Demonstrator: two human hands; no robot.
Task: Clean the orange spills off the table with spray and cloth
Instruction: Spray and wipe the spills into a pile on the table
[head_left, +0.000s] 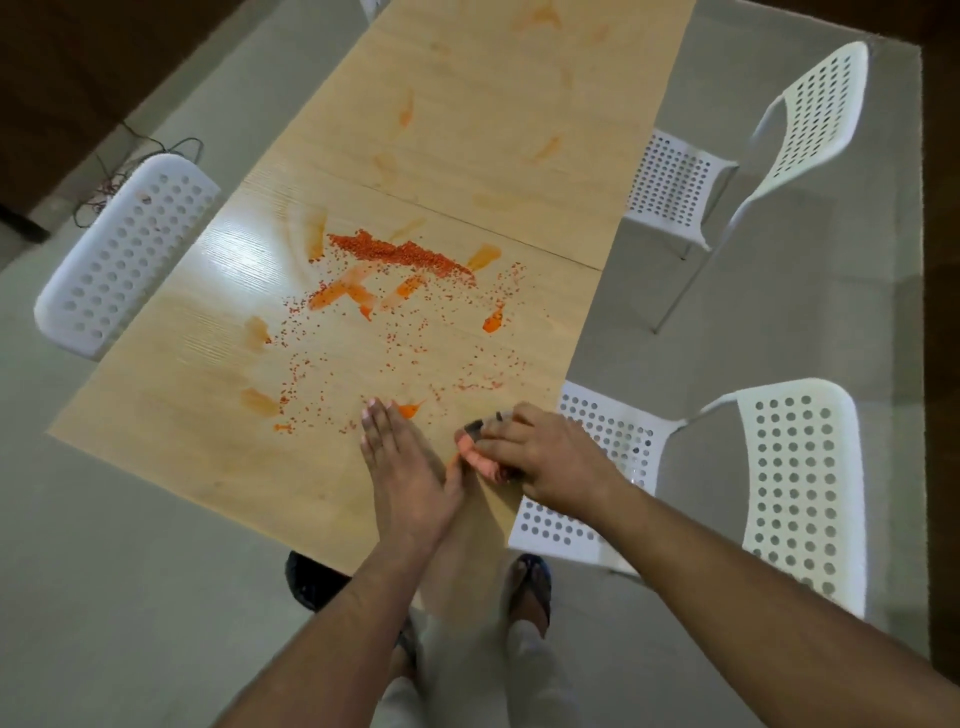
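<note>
A light wooden table carries orange smears and a pile of small orange-red grains, with several more grains scattered toward the near edge. My left hand lies flat on the table near the front edge, fingers straight, its fingertips beside a small orange blot. Just to its right, my right hand grips a small pinkish-orange object with a dark end, held low against the tabletop. I cannot tell what that object is.
One white perforated chair stands at the table's left side; a far chair and a near chair stand at the right. Cables lie on the floor at the left. My sandalled foot shows below the table edge.
</note>
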